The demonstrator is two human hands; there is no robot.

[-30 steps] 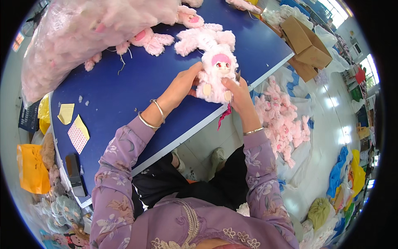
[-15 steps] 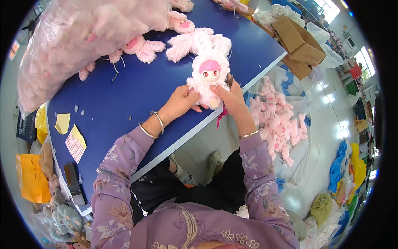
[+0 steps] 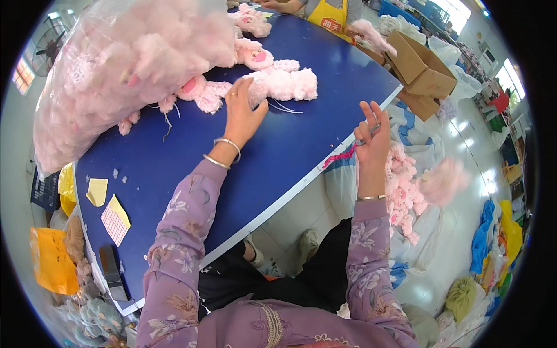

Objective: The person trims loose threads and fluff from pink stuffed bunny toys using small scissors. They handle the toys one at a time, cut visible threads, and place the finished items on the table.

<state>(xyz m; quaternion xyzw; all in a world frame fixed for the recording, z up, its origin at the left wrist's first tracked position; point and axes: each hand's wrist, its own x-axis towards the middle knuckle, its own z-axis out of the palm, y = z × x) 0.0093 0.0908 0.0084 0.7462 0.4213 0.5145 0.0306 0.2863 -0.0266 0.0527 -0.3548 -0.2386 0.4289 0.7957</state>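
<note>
My left hand (image 3: pixel 243 116) has thumb and fingers around the near left end of a fluffy pink plush toy (image 3: pixel 290 85), which lies face down on the blue table with white strings trailing from it. Out past the table's edge, my right hand (image 3: pixel 374 139) is raised, palm up, with small metal thread snips (image 3: pixel 366 134) in its fingers. A magenta cord (image 3: pixel 339 156) hangs from the snips across the edge. Right of this hand, a motion-blurred pink plush toy (image 3: pixel 445 181) is in the air beside a pile of pink plush toys (image 3: pixel 400 191) on floor sheeting.
A large clear bag of pink plush (image 3: pixel 133 69) covers the table's far left, with more toys along its side. Yellow paper and a sticker sheet (image 3: pixel 116 219) lie at left. An open cardboard box (image 3: pixel 420 66) and a person in a yellow apron (image 3: pixel 328 14) are beyond.
The toy held in both hands has left them; a blurred one is now over the floor pile. My left hand went forward to another toy. My right hand moved right.
</note>
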